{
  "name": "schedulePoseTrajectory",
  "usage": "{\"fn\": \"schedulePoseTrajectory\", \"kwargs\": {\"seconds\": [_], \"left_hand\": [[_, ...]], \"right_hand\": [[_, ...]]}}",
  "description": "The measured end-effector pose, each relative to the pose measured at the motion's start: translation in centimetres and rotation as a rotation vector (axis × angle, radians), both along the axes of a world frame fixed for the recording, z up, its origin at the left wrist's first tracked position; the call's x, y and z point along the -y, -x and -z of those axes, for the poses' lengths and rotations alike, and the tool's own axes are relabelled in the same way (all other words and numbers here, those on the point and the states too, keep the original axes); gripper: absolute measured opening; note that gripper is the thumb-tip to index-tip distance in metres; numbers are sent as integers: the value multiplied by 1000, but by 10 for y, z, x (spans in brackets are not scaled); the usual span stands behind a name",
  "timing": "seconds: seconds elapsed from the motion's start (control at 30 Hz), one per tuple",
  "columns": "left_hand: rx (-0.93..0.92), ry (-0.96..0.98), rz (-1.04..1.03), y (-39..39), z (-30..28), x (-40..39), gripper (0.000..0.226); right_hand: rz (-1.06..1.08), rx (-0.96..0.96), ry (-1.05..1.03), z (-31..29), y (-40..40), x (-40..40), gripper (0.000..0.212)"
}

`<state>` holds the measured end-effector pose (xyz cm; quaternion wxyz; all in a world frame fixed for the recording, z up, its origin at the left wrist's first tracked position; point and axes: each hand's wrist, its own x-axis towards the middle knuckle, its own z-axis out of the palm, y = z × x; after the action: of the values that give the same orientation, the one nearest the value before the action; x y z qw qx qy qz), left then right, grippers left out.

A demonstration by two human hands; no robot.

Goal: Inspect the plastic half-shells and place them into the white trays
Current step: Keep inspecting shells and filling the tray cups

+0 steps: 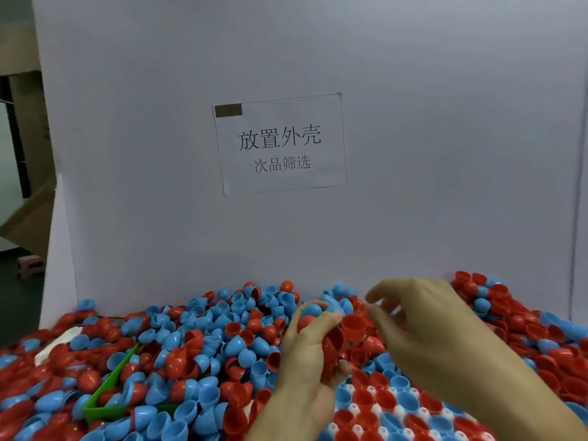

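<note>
The left hand [313,351] grips several red half-shells [331,342]. The right hand [423,326] hovers beside them, fingers loosely curled, empty. Below the fingers, the white tray [375,409] holds red and blue half-shells [404,401].

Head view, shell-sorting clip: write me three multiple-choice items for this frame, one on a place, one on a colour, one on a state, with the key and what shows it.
1. Where does the white tray lie?
A. under the hands at lower right
B. upright against the board
C. on the floor at left

2. What colours are the loose half-shells?
A. green and yellow
B. red and blue
C. all white

3. What is the left hand doing?
A. lying flat and empty
B. pointing at the paper sign
C. holding several half-shells

Key: 1 A, its shell-filled pockets show below the right hand. 2 B, only red and blue shells fill the heap. 3 C, its fingers curl round a red and blue cluster, including a red cup-up shell.
</note>
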<state>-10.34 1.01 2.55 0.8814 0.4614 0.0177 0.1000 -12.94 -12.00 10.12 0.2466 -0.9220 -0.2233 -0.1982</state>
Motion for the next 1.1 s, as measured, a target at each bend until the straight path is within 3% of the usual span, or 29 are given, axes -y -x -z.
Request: {"fn": "schedulePoseTrajectory", "kwargs": {"seconds": [0.2, 0.43, 0.7, 0.9, 1.1], "left_hand": [[65, -91, -77, 5, -4, -5, 14], [90, -132, -106, 8, -10, -10, 16], [129, -174, -129, 6, -10, -13, 15], [159, -200, -158, 7, -11, -17, 14], [207, -274, -176, 10, -16, -19, 14]], "right_hand": [[-11, -88, -79, 17, -14, -6, 34], [-116, -152, -242, 19, -23, -1, 4], [-136, -220, -271, 20, -25, 0, 33], [-194, -266, -328, 21, -25, 2, 12], [-135, -236, -353, 24, -28, -1, 11]]}}
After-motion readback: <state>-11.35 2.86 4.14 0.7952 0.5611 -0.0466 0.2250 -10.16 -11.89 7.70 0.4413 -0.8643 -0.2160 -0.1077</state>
